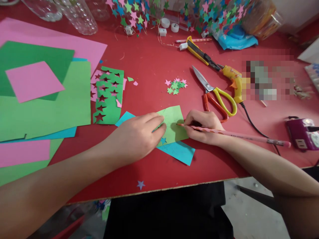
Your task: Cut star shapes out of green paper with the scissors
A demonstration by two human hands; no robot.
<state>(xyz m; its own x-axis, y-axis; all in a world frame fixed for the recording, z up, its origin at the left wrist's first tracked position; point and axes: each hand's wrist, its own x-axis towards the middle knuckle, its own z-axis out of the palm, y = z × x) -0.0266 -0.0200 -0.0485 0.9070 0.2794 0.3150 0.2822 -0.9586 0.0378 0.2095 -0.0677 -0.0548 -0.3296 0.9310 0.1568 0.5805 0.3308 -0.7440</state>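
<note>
A light green paper piece (174,114) lies on top of a blue paper strip (179,153) near the table's front edge. My left hand (146,132) rests palm down on the green piece's left part, its fingers bent and lying on the paper. Just below its fingertips is a small blue star (163,140). My right hand (204,127) pinches a long pink pencil (236,134), whose tip meets or hovers just over the green piece. A pile of small pink and green stars (176,86) sits beyond the paper.
Scissors (208,87) and a yellow glue gun (233,79) with a cord lie at the right. Large coloured sheets (62,109) and a star-punched green sheet (109,113) cover the left. Plastic bottles (79,20) stand at the back. A purple object (302,132) is far right.
</note>
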